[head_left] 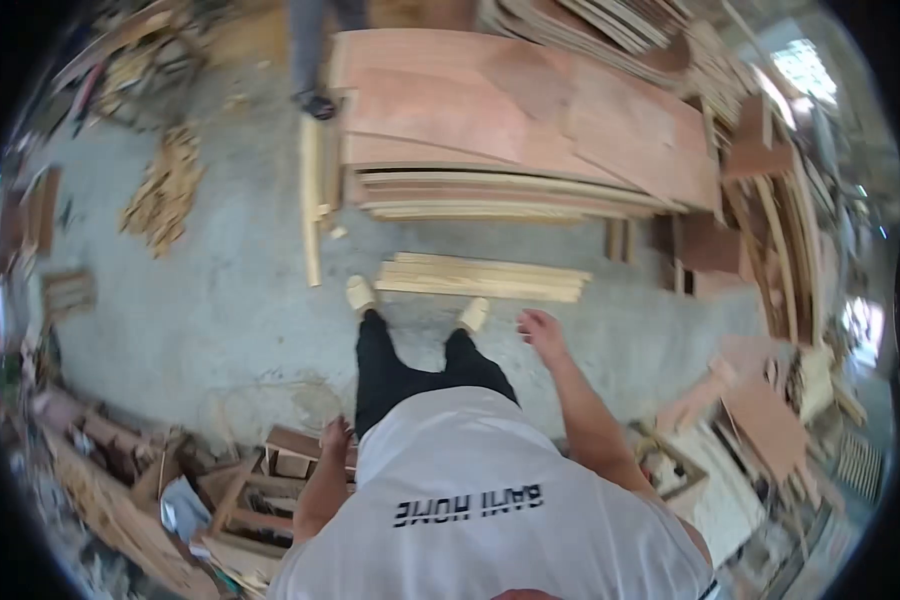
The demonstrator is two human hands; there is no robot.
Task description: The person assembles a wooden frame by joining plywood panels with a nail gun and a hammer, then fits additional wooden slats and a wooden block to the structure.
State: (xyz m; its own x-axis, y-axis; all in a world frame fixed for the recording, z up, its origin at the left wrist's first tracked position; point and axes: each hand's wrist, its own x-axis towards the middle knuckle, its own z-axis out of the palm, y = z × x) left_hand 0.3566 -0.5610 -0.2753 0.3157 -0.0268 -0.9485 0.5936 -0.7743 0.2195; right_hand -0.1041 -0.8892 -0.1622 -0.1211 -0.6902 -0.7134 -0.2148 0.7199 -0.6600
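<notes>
My right hand (540,332) hangs over the bare floor, right of my right shoe, its fingers loosely bent and nothing visible in them. Low on the left, my left hand (337,436) is beside my hip, small and blurred, close to a wooden frame piece; its fingers are not clear. In front of my pale shoes a row of light wood strips (485,277) lies on the floor. Beyond them is a large stack of reddish plywood sheets (440,110).
Another person's leg (308,50) stands left of the stack, by a long upright strip (311,200). Wood scraps (165,190) lie at the left. Wooden boxes and frames (260,515) are low left, loose boards (765,420) low right, curved pieces (775,250) far right.
</notes>
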